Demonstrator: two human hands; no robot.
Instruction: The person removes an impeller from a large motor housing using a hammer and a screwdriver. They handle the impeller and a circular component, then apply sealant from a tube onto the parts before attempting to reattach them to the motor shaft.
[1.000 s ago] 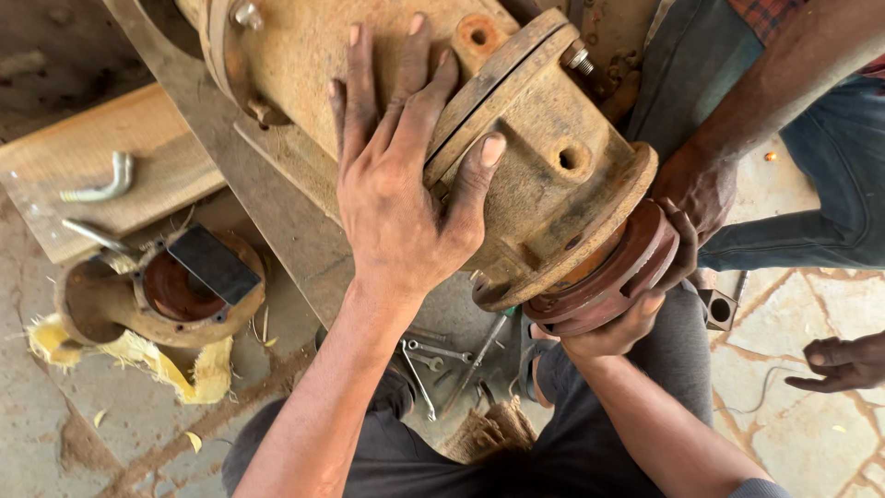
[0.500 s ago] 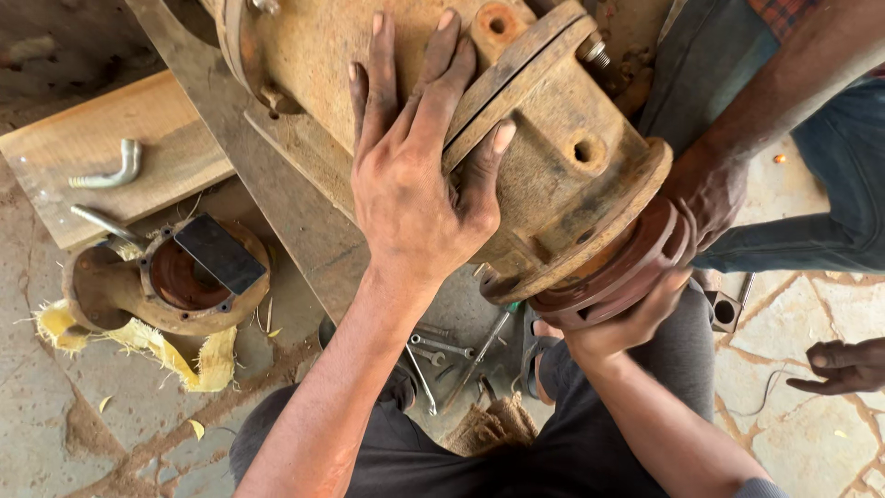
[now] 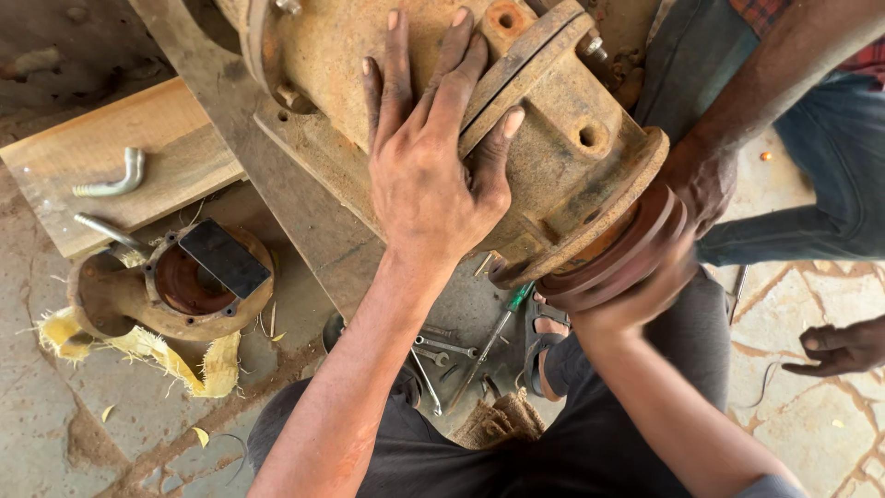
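Observation:
A large rusty cast-iron housing point(image 3: 562, 148) with bolted flanges fills the top middle. My left hand point(image 3: 433, 166) lies flat on it, fingers spread over the flange seam. My right hand point(image 3: 636, 295), blurred, grips a reddish-brown grooved pulley point(image 3: 618, 263) at the housing's lower right end. Another person's hand point(image 3: 701, 180) holds the far side of that pulley.
A rusty round casing point(image 3: 175, 286) with a dark flat plate on it sits at the left on yellow fibre scraps. Bent metal bolts point(image 3: 115, 180) lie on a wooden plank point(image 3: 175, 166). Spanners point(image 3: 442, 350) and a green-handled screwdriver point(image 3: 493, 341) lie below. Another hand point(image 3: 839, 346) rests at right.
My left hand has stayed pressed on the housing. My right hand and the pulley have shifted slightly and are blurred with motion. The view has drifted a little.

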